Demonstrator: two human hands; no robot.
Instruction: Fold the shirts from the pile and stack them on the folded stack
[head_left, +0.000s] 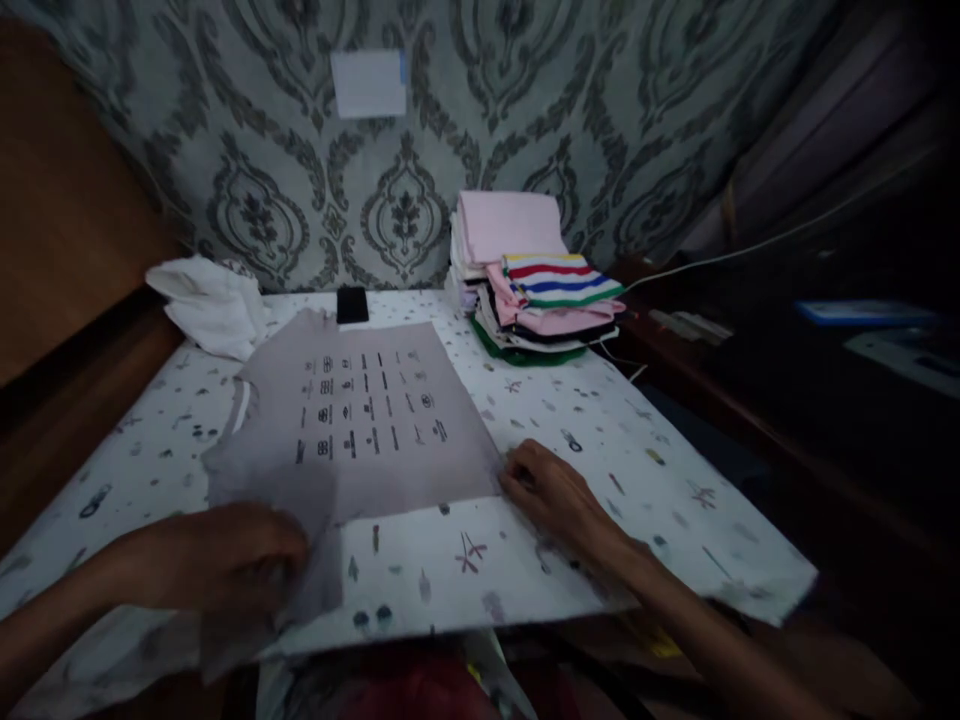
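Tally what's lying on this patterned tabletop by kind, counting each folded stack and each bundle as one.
Spread-out shirt: 1, the printed grey shirt
Folded stacks: 2, the pink-topped stack and the stripe-topped stack
Bundle: 1, the white cloth
Small dark item: 1, the black rectangle
Total: 5

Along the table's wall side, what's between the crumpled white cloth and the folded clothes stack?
In the head view, the far sleeve of the printed T-shirt and a flat black rectangular object lie there, on the patterned tablecloth.
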